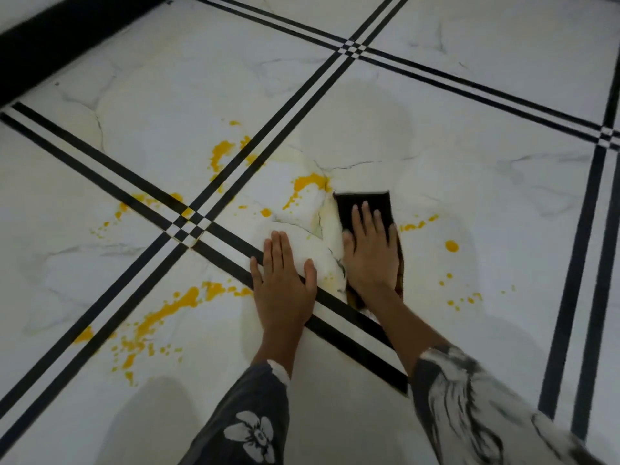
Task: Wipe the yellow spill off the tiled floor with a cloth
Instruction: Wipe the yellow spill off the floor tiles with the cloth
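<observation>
- Near the middle of the white, marble-veined tiled floor (469, 102), the right hand (369, 253) lies flat on a dark, folded rectangular cloth (364, 204). Its fingers are straight and close together, pressing the cloth onto the tile.
- Just left of the cloth, the left hand (285, 286) rests flat on the bare floor with fingers straight. Its palm lies across a black double stripe (352, 327), and it holds nothing.
- One patch of the yellow spill (308, 182) lies just beyond the cloth's far left corner.
- More yellow splashes lie farther left around the crossing of the stripes, in a long streak near and left of the left hand, and as scattered drops right of the cloth.
- Between the two hands the tile carries a pale yellowish smear.
- Both forearms wear grey sleeves with white patterns (248, 414).
- A black skirting band (50, 45) runs along the far left edge.
</observation>
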Demonstrator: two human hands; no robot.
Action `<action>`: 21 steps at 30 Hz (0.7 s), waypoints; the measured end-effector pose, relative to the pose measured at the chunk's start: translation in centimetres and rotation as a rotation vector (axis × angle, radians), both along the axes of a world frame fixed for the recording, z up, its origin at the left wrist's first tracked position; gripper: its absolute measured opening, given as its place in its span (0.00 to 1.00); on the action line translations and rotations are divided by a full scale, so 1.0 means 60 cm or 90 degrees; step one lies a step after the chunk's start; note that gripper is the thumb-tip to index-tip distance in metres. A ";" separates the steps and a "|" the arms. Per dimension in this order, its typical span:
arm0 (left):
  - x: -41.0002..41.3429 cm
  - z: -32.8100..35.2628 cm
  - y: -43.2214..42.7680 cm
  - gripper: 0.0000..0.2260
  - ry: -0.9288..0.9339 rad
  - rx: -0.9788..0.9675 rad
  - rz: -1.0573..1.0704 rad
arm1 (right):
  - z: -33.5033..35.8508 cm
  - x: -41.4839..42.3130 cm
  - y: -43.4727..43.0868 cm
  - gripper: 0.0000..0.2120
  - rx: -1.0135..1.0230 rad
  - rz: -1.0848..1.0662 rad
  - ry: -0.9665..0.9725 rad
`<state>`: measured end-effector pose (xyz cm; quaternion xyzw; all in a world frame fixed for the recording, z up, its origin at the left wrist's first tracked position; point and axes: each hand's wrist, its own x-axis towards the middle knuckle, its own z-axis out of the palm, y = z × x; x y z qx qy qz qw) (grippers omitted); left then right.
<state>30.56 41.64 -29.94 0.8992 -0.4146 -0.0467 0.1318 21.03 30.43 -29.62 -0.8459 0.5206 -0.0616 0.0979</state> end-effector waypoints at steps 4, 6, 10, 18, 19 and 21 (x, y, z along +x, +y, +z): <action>-0.004 0.003 0.000 0.31 -0.009 0.005 -0.003 | 0.009 -0.013 0.037 0.29 0.044 0.170 -0.021; -0.002 0.000 0.000 0.32 -0.007 0.011 -0.007 | 0.012 -0.008 -0.010 0.30 0.044 0.172 -0.018; 0.000 -0.004 0.003 0.33 -0.027 0.022 -0.012 | 0.008 -0.047 -0.078 0.25 0.043 0.031 0.001; -0.006 0.002 0.000 0.30 -0.017 0.043 0.003 | 0.016 -0.105 0.080 0.27 0.033 0.062 -0.005; -0.004 0.000 0.001 0.29 -0.019 0.040 -0.004 | 0.019 -0.100 0.060 0.28 0.045 0.095 -0.007; -0.001 -0.003 0.005 0.29 -0.025 0.022 -0.013 | 0.017 -0.097 -0.009 0.28 0.053 0.103 -0.021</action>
